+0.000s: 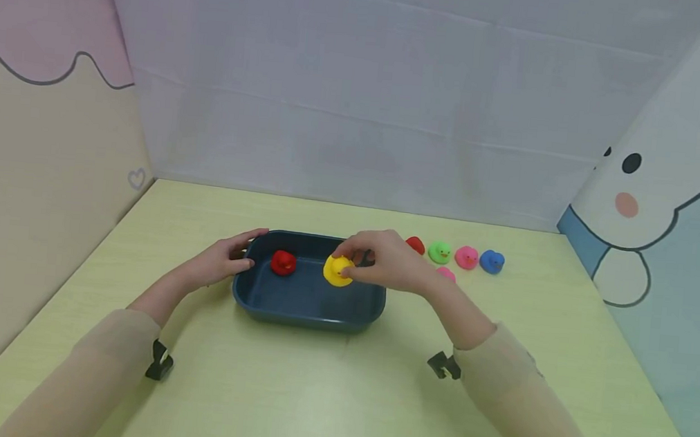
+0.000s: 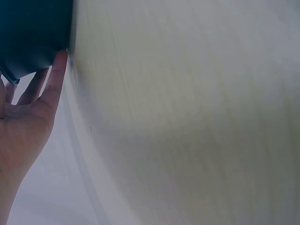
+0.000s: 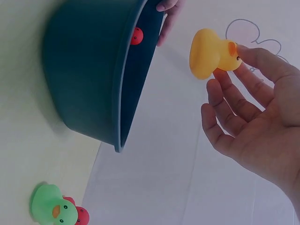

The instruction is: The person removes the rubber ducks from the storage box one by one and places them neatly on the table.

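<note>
A yellow rubber duck [image 1: 338, 271] is held above the dark blue basin [image 1: 304, 317], pinched between the thumb and fingers of my right hand [image 1: 386, 260]. The right wrist view shows the yellow duck [image 3: 205, 54] gripped by its head, clear of the basin wall [image 3: 86, 70]. My left hand [image 1: 218, 260] holds the basin's left end, with the thumb at the rim and fingers along the outside. In the left wrist view, fingers [image 2: 57, 77] touch the basin's outer wall [image 2: 35, 33]. Inside the basin lies a red duck [image 1: 283, 263], left of the yellow one.
Right of the basin, on the pale table [image 1: 309, 395], stand a green duck [image 1: 440, 252], a pink duck [image 1: 466, 258] and a blue duck [image 1: 492, 261]. A red duck [image 1: 415, 244] and another pink duck [image 1: 446, 274] are partly hidden by my right hand. A white curtain [image 1: 359, 108] hangs behind.
</note>
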`<state>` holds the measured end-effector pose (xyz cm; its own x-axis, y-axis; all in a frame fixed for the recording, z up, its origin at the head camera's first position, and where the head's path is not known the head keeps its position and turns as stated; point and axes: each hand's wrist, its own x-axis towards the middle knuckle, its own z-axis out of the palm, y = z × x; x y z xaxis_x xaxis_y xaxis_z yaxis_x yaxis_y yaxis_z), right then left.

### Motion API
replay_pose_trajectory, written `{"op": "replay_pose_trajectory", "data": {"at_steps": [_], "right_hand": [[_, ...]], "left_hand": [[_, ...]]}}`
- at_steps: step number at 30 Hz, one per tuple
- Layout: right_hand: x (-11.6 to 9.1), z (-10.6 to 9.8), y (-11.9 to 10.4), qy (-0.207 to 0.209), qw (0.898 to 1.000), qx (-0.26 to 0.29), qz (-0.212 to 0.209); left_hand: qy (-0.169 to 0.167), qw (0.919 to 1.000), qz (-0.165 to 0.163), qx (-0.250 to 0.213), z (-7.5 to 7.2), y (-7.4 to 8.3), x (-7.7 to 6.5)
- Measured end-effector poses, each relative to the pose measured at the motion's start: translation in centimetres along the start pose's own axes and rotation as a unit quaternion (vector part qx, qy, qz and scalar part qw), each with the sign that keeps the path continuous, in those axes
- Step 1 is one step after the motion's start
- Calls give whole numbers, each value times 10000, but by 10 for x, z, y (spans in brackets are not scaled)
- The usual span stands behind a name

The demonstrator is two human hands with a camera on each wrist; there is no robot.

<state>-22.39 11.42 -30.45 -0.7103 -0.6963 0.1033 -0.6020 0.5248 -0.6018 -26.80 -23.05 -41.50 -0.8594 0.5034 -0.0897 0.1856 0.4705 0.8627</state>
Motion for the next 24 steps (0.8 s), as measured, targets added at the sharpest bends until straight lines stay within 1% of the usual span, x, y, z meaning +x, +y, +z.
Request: {"op": "replay_pose_trajectory", "data": {"at_steps": [5,9,15,20,24], "right_hand": [[-9,-10,1,197,9997,-137,45],[-18,-18,3,357,9989,-209,231],[-36,-31,6,544,9975,-204,392],[-50,-42,8,592,9968,-192,497],[-58,-49,9,620,9962,-412,455]], "left_hand": [[3,10000,-32,-4,0,-1,0],[-7,10000,4,-37,0,1,0],[-35,10000,30,-41,1,2,0],[-32,10000,33,-1,1,1,0],[-48,9999,90,-22,0,2,0]]}}
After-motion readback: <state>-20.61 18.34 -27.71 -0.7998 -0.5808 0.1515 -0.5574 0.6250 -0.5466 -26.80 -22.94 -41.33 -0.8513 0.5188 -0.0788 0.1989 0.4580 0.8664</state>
